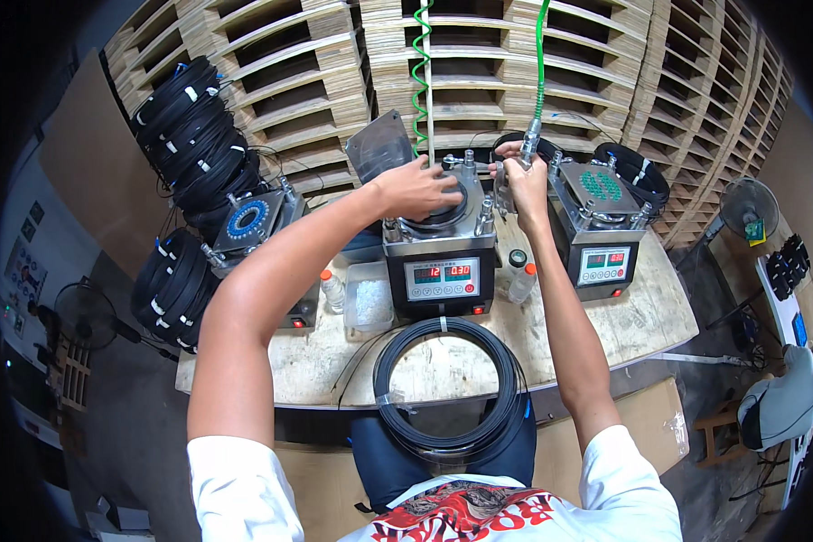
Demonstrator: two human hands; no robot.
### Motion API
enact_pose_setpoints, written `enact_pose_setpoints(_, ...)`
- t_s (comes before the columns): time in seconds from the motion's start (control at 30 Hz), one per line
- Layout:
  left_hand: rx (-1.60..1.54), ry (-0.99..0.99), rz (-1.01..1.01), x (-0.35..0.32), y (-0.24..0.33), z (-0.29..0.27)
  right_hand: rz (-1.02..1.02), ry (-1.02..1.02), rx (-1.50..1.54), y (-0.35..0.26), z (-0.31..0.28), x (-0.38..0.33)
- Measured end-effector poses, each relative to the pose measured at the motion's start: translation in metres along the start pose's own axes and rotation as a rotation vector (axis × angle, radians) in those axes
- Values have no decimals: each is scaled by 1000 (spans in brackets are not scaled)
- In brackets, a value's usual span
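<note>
Our right grip [524,172] closes on the air nozzle [527,144], upright just right of the middle machine [440,239]; our left grip [422,188] lies spread on its disc.

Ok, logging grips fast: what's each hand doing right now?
Left hand: palm down on the middle machine's round top; grip cannot be told.
Right hand: closed around the air nozzle.

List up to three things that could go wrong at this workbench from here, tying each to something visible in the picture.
1. The left hand rests on the middle machine between its upright clamp posts; fingers might get pinched there.
2. The right hand holds an air nozzle on a green hose; a stray blast could scatter small parts from the clear tray.
3. The black cable coil overhangs the table edge and might slide off.
</note>
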State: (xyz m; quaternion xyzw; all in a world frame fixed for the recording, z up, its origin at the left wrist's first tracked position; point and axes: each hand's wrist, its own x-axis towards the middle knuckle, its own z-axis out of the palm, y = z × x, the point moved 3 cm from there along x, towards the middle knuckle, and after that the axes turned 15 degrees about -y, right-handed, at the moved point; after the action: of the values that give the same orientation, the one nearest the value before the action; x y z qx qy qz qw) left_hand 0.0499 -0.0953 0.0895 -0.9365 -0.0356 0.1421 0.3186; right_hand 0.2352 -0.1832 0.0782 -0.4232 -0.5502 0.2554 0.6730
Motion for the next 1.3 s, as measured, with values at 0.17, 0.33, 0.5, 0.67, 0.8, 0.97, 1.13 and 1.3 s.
enact_pose_setpoints(0.17,26,97,24,-12,10,15,22,-33,154,-13,7,2)
enact_pose_setpoints(0.33,-451,93,-264,-28,6,22,33,-39,118,-6,18,21)
enact_pose_setpoints(0.5,-761,523,-643,-39,5,9,-38,34,51,26,30,32)
enact_pose_setpoints(0.67,-777,655,-726,-61,19,0,53,-10,15,32,52,23)
enact_pose_setpoints(0.8,-787,656,-772,-70,21,5,81,-23,52,27,75,6)
enact_pose_setpoints(0.97,-798,687,-814,-74,19,7,122,14,164,29,101,-4)
enact_pose_setpoints(1.13,-790,726,-819,-80,17,5,34,99,195,36,124,-2)
enact_pose_setpoints(1.3,-782,699,-822,-78,18,2,-57,214,152,58,129,4)
